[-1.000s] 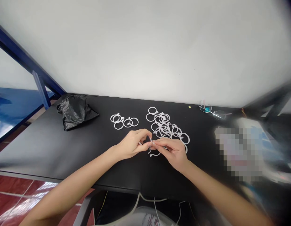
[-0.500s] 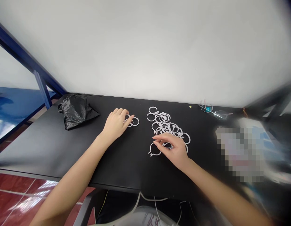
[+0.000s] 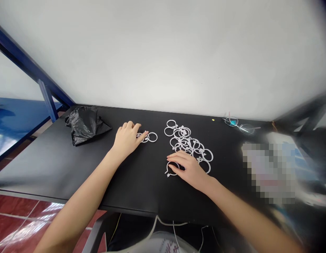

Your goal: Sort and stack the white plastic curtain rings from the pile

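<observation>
My left hand [image 3: 127, 138] lies palm down on the black table [image 3: 47, 165], fingers loosely stretched, their tips resting on a small group of white plastic rings [image 3: 149, 137]. My right hand [image 3: 188, 168] lies flat with fingers extended, its fingertips on a single split white ring [image 3: 170, 171] near the front of the table. Just behind that hand, a larger pile of white rings [image 3: 188, 140] is spread out, several of them overlapping.
A crumpled black plastic bag [image 3: 84, 124] sits at the back left. A pair of glasses [image 3: 238, 124] lies at the back right near a small yellow speck [image 3: 213, 120]. A blurred-out patch covers the right side. A white wall rises behind the table; blue frame bars stand left.
Both hands held one ring together at the centre a second ago. My left hand then moved to the small ring group, and my right hand lowered flat onto the split ring.
</observation>
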The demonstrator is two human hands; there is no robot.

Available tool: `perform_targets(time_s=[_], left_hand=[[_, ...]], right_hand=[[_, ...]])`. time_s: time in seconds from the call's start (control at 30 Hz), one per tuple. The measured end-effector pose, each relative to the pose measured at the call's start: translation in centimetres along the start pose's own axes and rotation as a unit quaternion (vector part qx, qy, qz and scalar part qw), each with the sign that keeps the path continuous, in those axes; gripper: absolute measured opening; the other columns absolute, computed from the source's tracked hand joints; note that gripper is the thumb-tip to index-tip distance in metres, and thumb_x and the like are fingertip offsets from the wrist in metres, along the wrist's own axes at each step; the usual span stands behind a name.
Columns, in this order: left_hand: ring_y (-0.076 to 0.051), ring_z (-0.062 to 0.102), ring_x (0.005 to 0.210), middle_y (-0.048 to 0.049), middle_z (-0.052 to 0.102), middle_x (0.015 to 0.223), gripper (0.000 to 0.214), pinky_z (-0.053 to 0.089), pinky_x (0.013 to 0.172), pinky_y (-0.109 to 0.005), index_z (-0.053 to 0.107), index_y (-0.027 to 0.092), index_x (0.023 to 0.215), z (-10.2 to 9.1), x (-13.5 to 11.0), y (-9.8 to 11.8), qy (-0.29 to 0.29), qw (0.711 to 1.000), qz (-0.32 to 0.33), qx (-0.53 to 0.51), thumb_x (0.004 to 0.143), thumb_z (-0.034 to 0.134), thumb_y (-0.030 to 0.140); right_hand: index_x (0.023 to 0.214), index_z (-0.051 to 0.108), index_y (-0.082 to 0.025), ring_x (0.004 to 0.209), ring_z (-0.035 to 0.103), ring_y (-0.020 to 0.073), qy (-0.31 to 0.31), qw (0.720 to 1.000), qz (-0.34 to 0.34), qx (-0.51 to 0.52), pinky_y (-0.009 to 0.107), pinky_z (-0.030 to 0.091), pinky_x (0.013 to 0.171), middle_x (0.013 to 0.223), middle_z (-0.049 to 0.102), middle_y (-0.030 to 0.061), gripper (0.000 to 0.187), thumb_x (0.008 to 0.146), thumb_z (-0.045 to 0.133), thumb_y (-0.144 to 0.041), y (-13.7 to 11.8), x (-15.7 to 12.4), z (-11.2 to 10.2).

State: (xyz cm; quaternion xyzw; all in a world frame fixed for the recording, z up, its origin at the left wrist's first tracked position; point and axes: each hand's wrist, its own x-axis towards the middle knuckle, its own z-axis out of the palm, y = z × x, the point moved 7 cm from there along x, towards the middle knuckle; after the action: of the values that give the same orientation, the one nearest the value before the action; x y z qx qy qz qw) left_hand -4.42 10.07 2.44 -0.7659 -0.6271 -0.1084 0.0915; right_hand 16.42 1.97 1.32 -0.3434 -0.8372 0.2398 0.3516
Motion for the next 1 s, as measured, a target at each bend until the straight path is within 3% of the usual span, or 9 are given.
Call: perform_targets(time_s=[0.13, 0.27, 0.37, 0.43, 0.53, 0.63, 0.8, 1.0], left_hand=[[-0.026, 0.056, 0.091, -0.0114, 0.060, 0.097, 0.032, 0.045, 0.081, -0.038, 0.062, 0.016, 0.107, -1.4, -0.3, 1.6, 0.073, 0.991, 0.042, -0.106, 0.096, 0.046, 0.042], [-0.021, 0.056, 0.090, -0.0081, 0.061, 0.094, 0.024, 0.045, 0.084, -0.035, 0.060, 0.016, 0.108, -2.9, -1.7, 5.1, 0.081, 0.944, 0.159, -0.279, 0.097, 0.048, 0.034], [-0.022, 0.057, 0.089, -0.0088, 0.062, 0.095, 0.033, 0.046, 0.083, -0.036, 0.057, 0.015, 0.114, -3.6, -3.0, 7.6, 0.044, 0.902, 0.250, -0.349, 0.094, 0.052, 0.041], [-0.025, 0.058, 0.095, -0.0121, 0.062, 0.103, 0.051, 0.047, 0.086, -0.039, 0.054, 0.014, 0.120, -3.9, -3.6, 8.6, 0.033, 0.882, 0.283, -0.375, 0.087, 0.060, 0.053], [-0.029, 0.057, 0.108, -0.0168, 0.057, 0.120, 0.074, 0.047, 0.093, -0.042, 0.047, 0.015, 0.130, -3.7, -4.0, 9.5, 0.002, 0.864, 0.301, -0.404, 0.075, 0.070, 0.060], [-0.025, 0.056, 0.114, -0.0154, 0.055, 0.127, 0.061, 0.049, 0.096, -0.038, 0.043, 0.019, 0.136, -3.2, -4.3, 10.2, -0.027, 0.848, 0.302, -0.436, 0.086, 0.065, 0.046], [-0.023, 0.057, 0.115, -0.0132, 0.056, 0.128, 0.045, 0.050, 0.098, -0.037, 0.046, 0.021, 0.135, -2.9, -4.7, 10.8, -0.045, 0.833, 0.294, -0.466, 0.094, 0.057, 0.032], [-0.021, 0.054, 0.121, -0.0122, 0.053, 0.132, 0.039, 0.049, 0.103, -0.036, 0.044, 0.022, 0.137, -2.9, -4.3, 10.2, -0.051, 0.826, 0.273, -0.491, 0.098, 0.048, 0.022]], right_hand=[[0.100, 0.069, -0.022, 0.081, 0.066, 0.0205, -0.009, 1.000, -0.014, -0.008, 0.040, 0.059, 0.076, 0.087, 0.072, 0.0057, 0.020, 0.092, 0.054, -0.013, -0.1, 0.2, 0.2], [0.098, 0.068, -0.021, 0.080, 0.065, 0.0209, -0.019, 0.999, -0.027, -0.029, 0.039, 0.057, 0.074, 0.087, 0.070, 0.0067, 0.019, 0.092, 0.053, -0.011, -0.4, 0.2, 0.3], [0.093, 0.068, -0.021, 0.078, 0.064, 0.0190, 0.051, 0.999, -0.004, -0.002, 0.034, 0.057, 0.069, 0.085, 0.068, 0.0059, 0.016, 0.091, 0.056, -0.011, -0.4, 0.2, -0.8], [0.090, 0.068, -0.022, 0.072, 0.063, 0.0165, 0.121, 0.991, 0.045, 0.043, 0.030, 0.056, 0.060, 0.084, 0.067, 0.0047, 0.012, 0.089, 0.059, -0.014, 0.2, 0.1, -2.0], [0.089, 0.068, -0.023, 0.065, 0.061, 0.0138, 0.192, 0.963, 0.129, 0.141, 0.025, 0.054, 0.052, 0.084, 0.065, 0.0036, 0.006, 0.087, 0.064, -0.019, 1.3, -0.2, -2.9], [0.088, 0.068, -0.022, 0.067, 0.064, 0.0144, 0.189, 0.943, 0.161, 0.223, 0.025, 0.058, 0.055, 0.083, 0.066, 0.0030, 0.004, 0.084, 0.068, -0.023, 1.8, 0.0, -2.5], [0.081, 0.069, -0.021, 0.068, 0.066, 0.0149, 0.173, 0.945, 0.144, 0.237, 0.027, 0.060, 0.061, 0.077, 0.065, 0.0021, 0.004, 0.084, 0.067, -0.022, 1.6, 0.2, -2.0], [0.101, 0.071, -0.025, 0.079, 0.066, 0.0168, 0.224, 0.954, 0.100, 0.171, 0.029, 0.060, 0.061, 0.095, 0.068, 0.0057, 0.019, 0.088, 0.062, -0.014, 0.7, -0.5, -3.0]])
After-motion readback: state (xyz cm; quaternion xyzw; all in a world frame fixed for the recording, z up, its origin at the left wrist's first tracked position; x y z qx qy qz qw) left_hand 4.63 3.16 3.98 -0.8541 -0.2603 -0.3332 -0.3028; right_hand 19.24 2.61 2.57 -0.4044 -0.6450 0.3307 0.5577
